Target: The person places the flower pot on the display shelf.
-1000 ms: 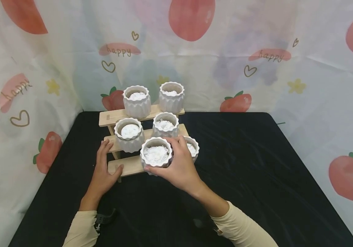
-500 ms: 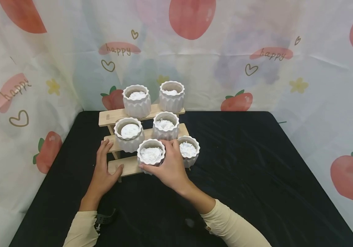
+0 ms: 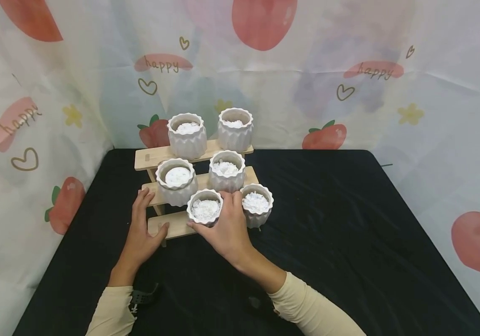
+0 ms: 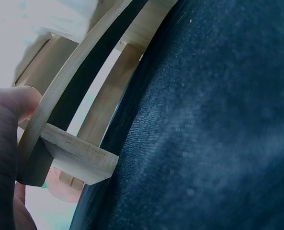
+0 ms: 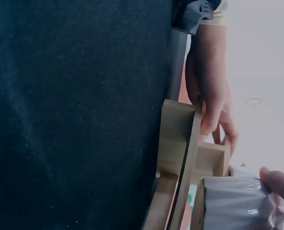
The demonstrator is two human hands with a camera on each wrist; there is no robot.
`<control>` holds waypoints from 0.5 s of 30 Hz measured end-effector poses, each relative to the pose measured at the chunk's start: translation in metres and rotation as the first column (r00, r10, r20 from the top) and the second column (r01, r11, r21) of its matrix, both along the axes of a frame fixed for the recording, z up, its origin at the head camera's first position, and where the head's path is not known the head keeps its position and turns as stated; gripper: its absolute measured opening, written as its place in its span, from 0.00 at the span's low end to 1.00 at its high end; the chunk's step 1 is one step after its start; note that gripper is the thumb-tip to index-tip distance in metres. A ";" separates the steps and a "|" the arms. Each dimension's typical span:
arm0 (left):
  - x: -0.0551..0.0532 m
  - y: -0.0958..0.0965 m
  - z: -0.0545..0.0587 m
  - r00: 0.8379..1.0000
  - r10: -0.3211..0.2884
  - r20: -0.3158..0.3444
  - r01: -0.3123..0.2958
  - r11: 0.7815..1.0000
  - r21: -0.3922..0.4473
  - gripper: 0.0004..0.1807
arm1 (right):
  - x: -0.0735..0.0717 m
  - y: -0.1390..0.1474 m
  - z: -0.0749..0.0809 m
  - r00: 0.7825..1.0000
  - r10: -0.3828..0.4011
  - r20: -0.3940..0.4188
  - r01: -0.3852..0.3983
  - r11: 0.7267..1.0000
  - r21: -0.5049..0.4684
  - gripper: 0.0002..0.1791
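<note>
A three-step wooden stand (image 3: 172, 226) carries white scalloped-rim pots filled with white powdery material. My right hand (image 3: 229, 228) grips a pot (image 3: 205, 208) at the bottom step, thumb on its near side and fingers behind its right rim. In the right wrist view that pot (image 5: 232, 203) sits upright on the step with the thumb at its rim. My left hand (image 3: 141, 231) holds the stand's left end, thumb on the bottom step and fingers at the middle step. A second pot (image 3: 256, 205) stands on the bottom step, right of my right hand.
Two pots stand on the middle step, left (image 3: 177, 182) and right (image 3: 226, 171). Two more, left (image 3: 187, 136) and right (image 3: 235, 129), are on the top step. A black cloth (image 3: 328, 233) covers the table. A fruit-printed curtain (image 3: 281, 102) hangs behind.
My right hand has moved left and slightly down with the pot onto the bottom step, uncovering the pot on the right. My left hand stays at the stand.
</note>
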State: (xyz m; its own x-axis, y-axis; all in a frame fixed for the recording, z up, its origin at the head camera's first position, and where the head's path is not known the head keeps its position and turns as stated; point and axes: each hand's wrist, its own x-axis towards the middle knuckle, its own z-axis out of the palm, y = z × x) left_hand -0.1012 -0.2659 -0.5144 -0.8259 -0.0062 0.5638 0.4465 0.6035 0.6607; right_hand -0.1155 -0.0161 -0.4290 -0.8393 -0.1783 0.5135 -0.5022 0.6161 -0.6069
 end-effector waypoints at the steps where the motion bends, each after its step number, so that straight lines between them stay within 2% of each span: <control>1: 0.000 0.000 0.000 1.000 0.000 -0.002 0.000 1.000 0.000 0.51 | 0.000 -0.001 -0.001 1.000 -0.002 -0.002 0.002 1.000 0.009 0.49; 9: 0.001 0.000 0.001 1.000 -0.003 0.002 0.003 1.000 0.003 0.51 | 0.000 -0.002 -0.001 0.998 -0.017 -0.058 0.025 0.989 0.143 0.48; 15: 0.000 -0.001 0.001 1.000 -0.002 -0.006 0.002 1.000 0.005 0.51 | 0.002 -0.003 -0.001 0.991 -0.039 -0.126 0.066 0.973 0.221 0.56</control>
